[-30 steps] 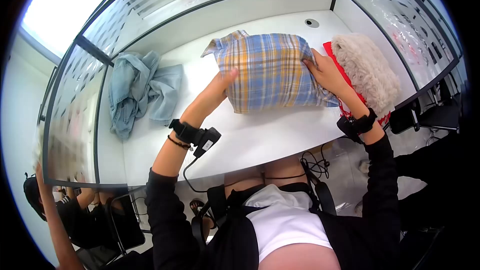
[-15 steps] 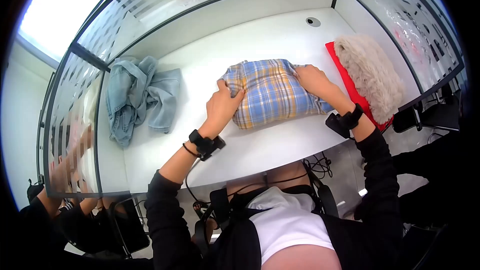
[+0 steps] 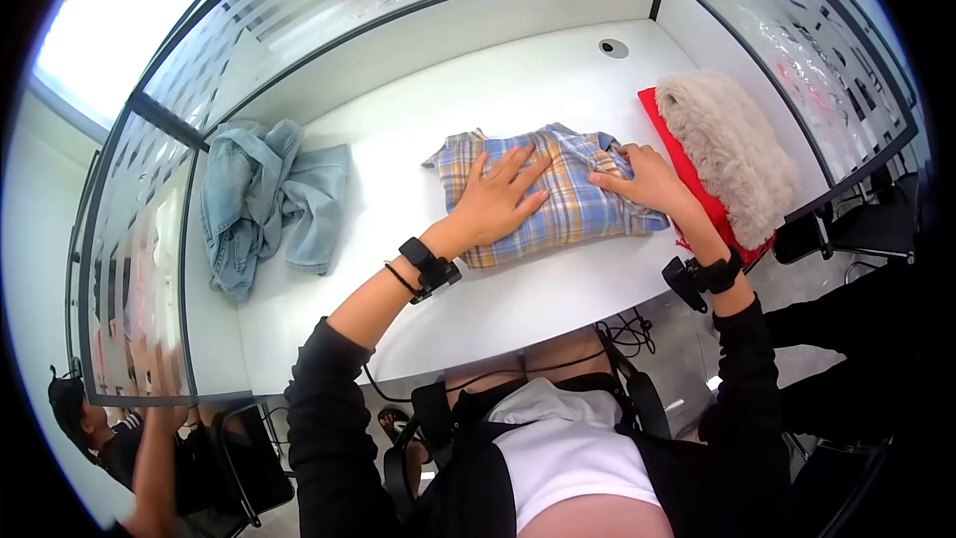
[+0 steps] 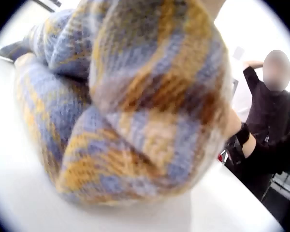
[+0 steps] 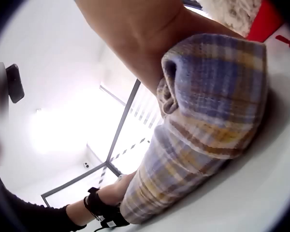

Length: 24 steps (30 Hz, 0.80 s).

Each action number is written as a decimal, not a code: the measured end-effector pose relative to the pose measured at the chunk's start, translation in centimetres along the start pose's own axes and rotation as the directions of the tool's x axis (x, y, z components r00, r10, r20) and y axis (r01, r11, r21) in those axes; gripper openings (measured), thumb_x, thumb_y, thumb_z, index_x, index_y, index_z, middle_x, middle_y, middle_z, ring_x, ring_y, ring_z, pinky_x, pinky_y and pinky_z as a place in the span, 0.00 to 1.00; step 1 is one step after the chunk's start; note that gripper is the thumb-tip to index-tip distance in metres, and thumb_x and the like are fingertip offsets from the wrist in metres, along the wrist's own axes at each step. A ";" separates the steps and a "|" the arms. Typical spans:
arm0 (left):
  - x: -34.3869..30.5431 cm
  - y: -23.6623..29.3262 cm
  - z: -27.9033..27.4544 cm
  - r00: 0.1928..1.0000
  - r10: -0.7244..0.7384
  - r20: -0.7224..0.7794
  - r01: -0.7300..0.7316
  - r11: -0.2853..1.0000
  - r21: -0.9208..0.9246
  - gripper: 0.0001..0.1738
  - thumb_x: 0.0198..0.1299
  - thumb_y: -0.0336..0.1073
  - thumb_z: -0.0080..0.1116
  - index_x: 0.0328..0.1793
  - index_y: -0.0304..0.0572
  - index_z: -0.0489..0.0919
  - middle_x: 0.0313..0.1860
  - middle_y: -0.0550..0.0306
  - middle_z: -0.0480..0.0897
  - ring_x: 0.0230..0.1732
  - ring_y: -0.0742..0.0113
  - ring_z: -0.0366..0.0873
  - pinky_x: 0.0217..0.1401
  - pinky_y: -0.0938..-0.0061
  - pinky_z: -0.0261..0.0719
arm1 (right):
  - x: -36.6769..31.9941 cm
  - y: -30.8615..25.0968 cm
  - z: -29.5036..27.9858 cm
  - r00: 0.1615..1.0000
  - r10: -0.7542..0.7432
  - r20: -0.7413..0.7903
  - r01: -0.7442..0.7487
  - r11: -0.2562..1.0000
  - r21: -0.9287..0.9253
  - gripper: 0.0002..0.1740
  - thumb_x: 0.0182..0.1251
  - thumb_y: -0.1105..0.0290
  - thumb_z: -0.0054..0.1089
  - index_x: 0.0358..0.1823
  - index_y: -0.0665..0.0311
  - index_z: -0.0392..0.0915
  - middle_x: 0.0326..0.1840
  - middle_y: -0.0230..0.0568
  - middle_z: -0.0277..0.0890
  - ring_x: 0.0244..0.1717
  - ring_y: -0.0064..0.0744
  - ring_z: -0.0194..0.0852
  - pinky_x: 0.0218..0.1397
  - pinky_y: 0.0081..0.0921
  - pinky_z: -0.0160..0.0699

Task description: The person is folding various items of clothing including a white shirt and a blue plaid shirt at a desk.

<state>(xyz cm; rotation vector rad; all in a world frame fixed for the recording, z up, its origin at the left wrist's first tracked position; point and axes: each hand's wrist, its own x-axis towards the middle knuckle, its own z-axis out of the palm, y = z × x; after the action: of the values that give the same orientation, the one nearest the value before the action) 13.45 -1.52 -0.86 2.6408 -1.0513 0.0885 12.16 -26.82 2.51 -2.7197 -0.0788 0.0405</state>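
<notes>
A blue, yellow and white plaid cloth [image 3: 573, 219], folded into a thick bundle, lies on the white table in the head view. My left hand [image 3: 495, 204] rests flat across its left half with the fingers spread. On the right end lies my right hand [image 3: 652, 184], its thumb stretched toward the middle and its fingers over the top. The left wrist view is mostly filled by the rounded, folded end of the plaid cloth [image 4: 150, 125]. A rolled fold of the cloth [image 5: 212, 101] shows under my hand in the right wrist view; its fingertips are hidden there.
Light blue denim [image 3: 254, 204] lies crumpled at the table's left. To the right, a fluffy beige piece [image 3: 732, 149] rests on red fabric [image 3: 677, 134] beside the partition. A round cable hole [image 3: 613, 48] is at the back. Another person [image 4: 268, 111] stands beyond the table.
The plaid bundle was raised, then lowered toward the table's front and flattened. My left hand moved from its left edge onto its top, fingers spreading; my right hand stayed at the right end.
</notes>
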 end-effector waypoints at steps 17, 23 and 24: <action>-6.7 -0.2 -4.5 0.762 -0.627 0.164 0.553 0.496 -0.670 0.53 0.52 0.53 0.62 0.71 0.36 0.40 0.62 0.28 0.63 0.63 0.43 0.65 0.62 0.63 0.68 | 0.9 0.9 2.1 0.946 -0.083 0.313 -0.209 0.581 0.787 0.22 0.68 0.57 0.50 0.44 0.73 0.76 0.36 0.36 0.77 0.37 0.21 0.73 0.39 0.19 0.71; -7.0 0.6 -4.0 0.840 -0.542 0.011 0.322 0.483 -0.814 0.34 0.53 0.38 0.63 0.65 0.46 0.62 0.61 0.49 0.68 0.59 0.57 0.69 0.60 0.68 0.69 | -3.2 -0.2 -0.7 0.886 -0.100 0.453 -0.423 0.227 0.877 0.29 0.72 0.55 0.42 0.64 0.72 0.58 0.58 0.43 0.69 0.54 0.26 0.71 0.55 0.23 0.72; -6.5 0.8 -4.3 0.847 -0.532 0.003 0.296 0.466 -0.834 0.31 0.53 0.36 0.63 0.63 0.47 0.66 0.60 0.51 0.69 0.58 0.59 0.70 0.60 0.69 0.70 | -3.2 0.7 0.0 0.887 -0.182 0.424 -0.381 0.229 0.896 0.34 0.67 0.57 0.53 0.66 0.71 0.55 0.60 0.46 0.67 0.57 0.29 0.68 0.58 0.24 0.69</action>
<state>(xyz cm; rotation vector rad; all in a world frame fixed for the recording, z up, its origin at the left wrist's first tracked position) 8.36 3.54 2.36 1.8443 -0.1846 -0.1335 9.03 -27.64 2.34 -1.3158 0.0108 0.5789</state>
